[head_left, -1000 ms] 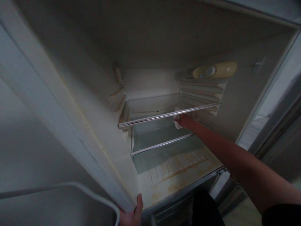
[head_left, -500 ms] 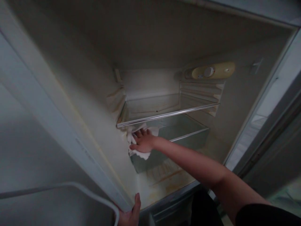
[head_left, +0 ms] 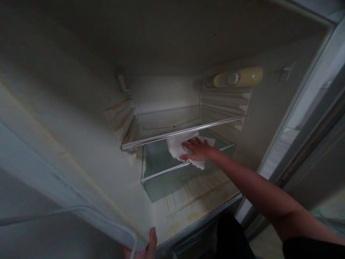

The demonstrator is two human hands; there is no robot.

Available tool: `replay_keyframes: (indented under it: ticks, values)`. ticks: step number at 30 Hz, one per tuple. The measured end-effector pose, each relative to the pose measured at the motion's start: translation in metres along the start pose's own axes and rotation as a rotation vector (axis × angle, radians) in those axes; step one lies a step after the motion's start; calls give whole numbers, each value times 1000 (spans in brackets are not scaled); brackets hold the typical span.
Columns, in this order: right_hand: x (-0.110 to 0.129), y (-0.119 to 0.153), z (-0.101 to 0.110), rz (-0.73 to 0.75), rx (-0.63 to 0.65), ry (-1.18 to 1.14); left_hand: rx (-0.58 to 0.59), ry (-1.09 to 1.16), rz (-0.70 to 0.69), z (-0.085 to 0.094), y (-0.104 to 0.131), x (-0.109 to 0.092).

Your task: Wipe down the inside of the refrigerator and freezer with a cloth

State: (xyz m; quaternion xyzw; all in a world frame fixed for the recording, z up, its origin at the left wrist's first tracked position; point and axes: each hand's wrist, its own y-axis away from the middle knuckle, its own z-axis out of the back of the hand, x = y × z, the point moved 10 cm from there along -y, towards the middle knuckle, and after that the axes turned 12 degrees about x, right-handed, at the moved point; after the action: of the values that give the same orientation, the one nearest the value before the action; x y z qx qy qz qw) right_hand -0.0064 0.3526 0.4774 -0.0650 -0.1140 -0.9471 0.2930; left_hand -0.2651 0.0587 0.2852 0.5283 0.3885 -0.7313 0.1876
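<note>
My right hand (head_left: 198,149) reaches inside a refrigerator, beneath the upper glass shelf (head_left: 161,135). Its fingers are spread over a crumpled white cloth (head_left: 175,145), pressing it on the lower glass panel (head_left: 156,154), which covers a clear greenish drawer (head_left: 161,189). Part of the cloth hangs over the panel's pale front strip. At the bottom, my left hand (head_left: 148,248) grips the front edge of the refrigerator's left wall (head_left: 115,216). Its thumb points up on the inner side; the other fingers are mostly hidden.
A yellowish control housing with a white dial (head_left: 233,78) sits on the right inner wall. Brownish stains mark the ribbed refrigerator floor (head_left: 199,212). A pale cord-like strip (head_left: 107,221) runs across the lower left to my left hand. The door frame (head_left: 291,144) stands at right.
My right hand has slid the cloth rightward along the lower glass panel, from its left end to about the middle. My left hand keeps its grip on the edge; the view has shifted slightly.
</note>
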Motion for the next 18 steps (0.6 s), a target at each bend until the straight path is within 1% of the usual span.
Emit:
replay_keyframes:
  ticks: [3,5,6,7,9,10,11,13,16,18]
  values:
    - [-69,4,12,-211,-42,-9,34,14,41,-2,-1,-2]
    - [-101,6,18,-301,-78,-11,50,10,50,-3,-2,-3]
    - [-111,6,19,-323,-88,-12,61,6,45,-4,-2,-3]
    - [-116,7,20,-331,-97,-10,55,6,31,-4,-2,-3]
    - [-113,8,19,-330,-114,4,35,12,5,-2,-2,-1]
    - [-105,9,17,-317,-118,18,20,19,-2,-2,-2,0]
    - [-92,11,14,-288,-119,35,5,26,-4,-1,-1,1]
    - [-53,15,6,-190,-114,64,-21,21,-10,-1,-1,0]
    - [23,25,-9,10,-140,77,-43,8,9,-2,0,-6]
    - [78,32,-16,139,-209,70,-29,21,43,-4,1,-9]
